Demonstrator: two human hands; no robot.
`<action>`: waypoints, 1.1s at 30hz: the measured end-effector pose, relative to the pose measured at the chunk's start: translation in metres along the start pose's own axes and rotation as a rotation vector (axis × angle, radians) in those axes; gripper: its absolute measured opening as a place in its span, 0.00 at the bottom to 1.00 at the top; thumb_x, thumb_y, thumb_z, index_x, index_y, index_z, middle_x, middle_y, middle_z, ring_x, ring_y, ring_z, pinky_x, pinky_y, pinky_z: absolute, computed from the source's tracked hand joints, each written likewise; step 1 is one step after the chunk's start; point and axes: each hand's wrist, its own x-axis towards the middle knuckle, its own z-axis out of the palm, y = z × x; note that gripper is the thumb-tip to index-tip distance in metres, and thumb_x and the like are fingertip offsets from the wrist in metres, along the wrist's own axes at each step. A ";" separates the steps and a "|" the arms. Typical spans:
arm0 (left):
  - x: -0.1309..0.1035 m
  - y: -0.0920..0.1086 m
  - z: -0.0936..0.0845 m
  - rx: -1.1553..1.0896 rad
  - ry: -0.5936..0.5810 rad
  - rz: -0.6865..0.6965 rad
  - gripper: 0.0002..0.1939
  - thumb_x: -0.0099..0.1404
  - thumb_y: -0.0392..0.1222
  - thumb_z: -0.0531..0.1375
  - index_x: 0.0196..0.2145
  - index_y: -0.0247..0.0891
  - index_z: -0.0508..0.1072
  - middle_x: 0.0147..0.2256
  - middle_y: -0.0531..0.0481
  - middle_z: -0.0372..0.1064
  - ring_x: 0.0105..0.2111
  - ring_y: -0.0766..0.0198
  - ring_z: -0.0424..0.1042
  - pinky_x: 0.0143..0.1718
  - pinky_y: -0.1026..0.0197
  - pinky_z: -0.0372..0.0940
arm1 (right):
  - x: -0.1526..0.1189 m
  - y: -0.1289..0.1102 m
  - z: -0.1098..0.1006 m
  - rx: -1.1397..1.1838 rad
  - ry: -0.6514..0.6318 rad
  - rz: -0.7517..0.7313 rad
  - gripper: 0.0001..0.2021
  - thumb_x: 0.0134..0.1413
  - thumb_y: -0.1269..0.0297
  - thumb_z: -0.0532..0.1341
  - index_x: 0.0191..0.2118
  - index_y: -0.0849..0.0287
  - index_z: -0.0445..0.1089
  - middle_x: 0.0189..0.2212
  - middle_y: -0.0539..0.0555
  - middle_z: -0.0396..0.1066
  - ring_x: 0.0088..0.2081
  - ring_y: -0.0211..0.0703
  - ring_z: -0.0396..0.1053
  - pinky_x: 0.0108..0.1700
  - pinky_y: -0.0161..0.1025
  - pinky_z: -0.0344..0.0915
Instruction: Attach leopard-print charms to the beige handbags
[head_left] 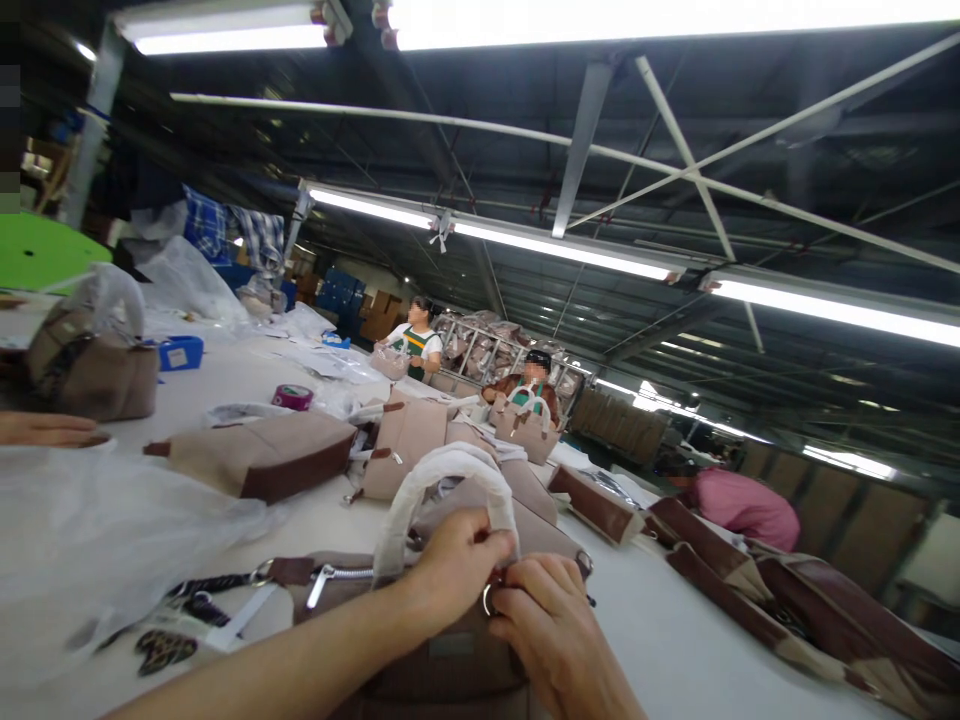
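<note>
A taupe handbag (442, 655) stands right in front of me, its arched handle (439, 465) wrapped in white padding. My left hand (461, 560) is closed, thumb and fingers pinching at the right lower end of that handle. Close beside it, my right hand (547, 615) is closed too, fingers curled next to a silver metal ring (489, 600); what lies between those fingers is hidden. At the bag's left top edge a zipper pull (319, 587) shows. A dark strap and a leopard-print heart charm (165, 650) lie left of the bag.
Several taupe and brown bags, including one lying on its side (262, 455), cover the white table (675, 640). Clear plastic (112, 540), purple tape (292, 397) and a blue box (180, 352) are at left. A co-worker's hand (49, 430) reaches in there. Other people work beyond.
</note>
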 end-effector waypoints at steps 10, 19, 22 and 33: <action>0.005 -0.004 0.003 0.037 0.047 -0.017 0.07 0.55 0.42 0.56 0.24 0.37 0.68 0.22 0.56 0.60 0.26 0.65 0.60 0.28 0.62 0.55 | 0.008 -0.004 -0.006 -0.086 -0.060 -0.086 0.20 0.72 0.58 0.47 0.32 0.57 0.69 0.30 0.51 0.70 0.35 0.45 0.62 0.40 0.42 0.54; -0.007 -0.003 0.003 -0.068 0.052 0.085 0.09 0.58 0.43 0.55 0.24 0.37 0.67 0.22 0.57 0.59 0.25 0.66 0.59 0.28 0.63 0.55 | -0.009 0.004 0.015 -0.027 0.018 0.047 0.15 0.70 0.58 0.51 0.34 0.54 0.70 0.35 0.53 0.70 0.41 0.45 0.65 0.43 0.39 0.65; -0.010 -0.005 0.002 -0.155 0.026 0.098 0.09 0.58 0.42 0.54 0.24 0.38 0.66 0.21 0.57 0.58 0.24 0.67 0.58 0.27 0.64 0.56 | -0.017 0.007 0.022 -0.125 0.071 0.081 0.09 0.66 0.65 0.56 0.33 0.53 0.70 0.41 0.54 0.69 0.46 0.48 0.65 0.44 0.40 0.68; -0.007 -0.007 0.006 -0.147 0.085 -0.091 0.11 0.58 0.47 0.55 0.30 0.37 0.68 0.25 0.54 0.64 0.25 0.64 0.65 0.25 0.64 0.60 | -0.030 -0.002 0.003 -0.572 -0.016 0.052 0.11 0.67 0.66 0.52 0.36 0.55 0.70 0.39 0.57 0.74 0.39 0.49 0.70 0.39 0.43 0.62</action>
